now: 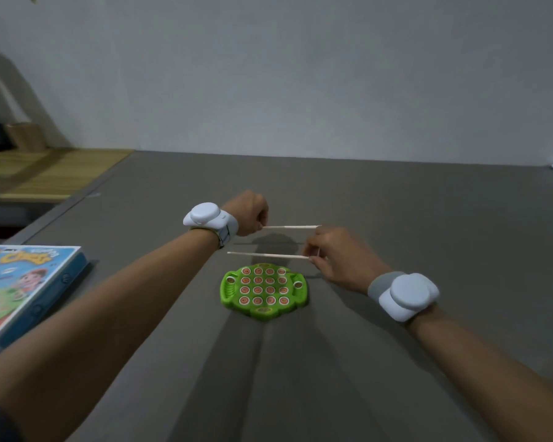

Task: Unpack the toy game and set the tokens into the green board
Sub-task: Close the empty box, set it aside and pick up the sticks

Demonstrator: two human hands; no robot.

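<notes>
board: green board (264, 290) sits flat on grey table (396, 218), centre of view – 4x4 grid of wells, each filled with a round orange token (258, 290)
side slots: one ring-like piece at 9 o'clock edge of board, one at 3 o'clock edge
box: game box (23, 288) at 9 o'clock from board, well apart, lid face up, contents not visible
left hand: left hand (248, 212) at 12 o'clock of board, fingers curled tight on far stick (291, 227)
right hand: right hand (336, 253) at 2 o'clock, pinches near stick (267, 255) – also touches far stick's end
sticks: both thin, pale, roughly parallel, above table
</notes>
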